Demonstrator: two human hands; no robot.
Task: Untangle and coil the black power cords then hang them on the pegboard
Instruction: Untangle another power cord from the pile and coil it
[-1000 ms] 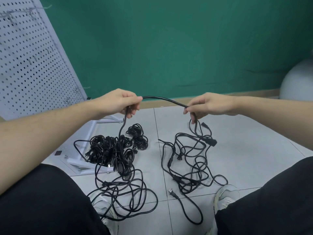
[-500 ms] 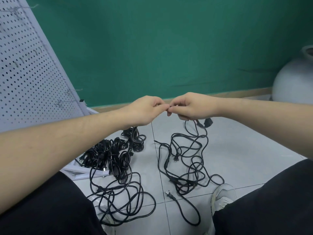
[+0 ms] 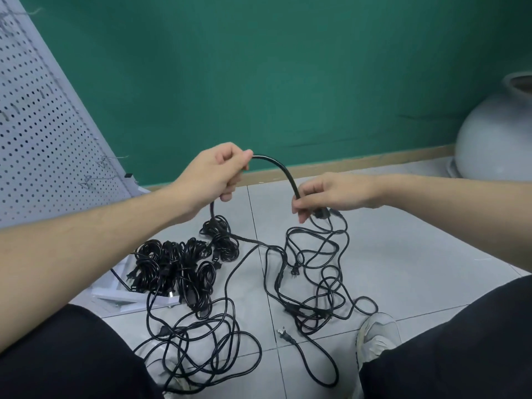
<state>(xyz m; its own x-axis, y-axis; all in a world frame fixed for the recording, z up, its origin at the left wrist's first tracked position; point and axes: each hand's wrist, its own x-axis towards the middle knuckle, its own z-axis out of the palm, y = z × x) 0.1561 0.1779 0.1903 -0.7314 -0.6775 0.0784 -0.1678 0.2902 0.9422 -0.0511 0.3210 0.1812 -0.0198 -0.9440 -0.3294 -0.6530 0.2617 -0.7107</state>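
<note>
Between both hands: black cord (image 3: 276, 168) arcs up, long axis left-right. Left hand (image 3: 214, 174) fingers clamped on high end, right hand (image 3: 325, 194) fingers pinched on low end. Slack drops from right hand into loose tangle (image 3: 313, 272) on floor. Coiled bundles (image 3: 175, 263) below left hand. Next loop likely feeds right to left. Pegboard (image 3: 43, 125) far left, nearer left hand.

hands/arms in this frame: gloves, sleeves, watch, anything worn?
Nothing worn on either: the left hand and right hand are bare, without gloves, rings or a watch showing. Both forearms are bare to the frame edge, with no sleeve in view. Black clothing covers the legs below.
</note>
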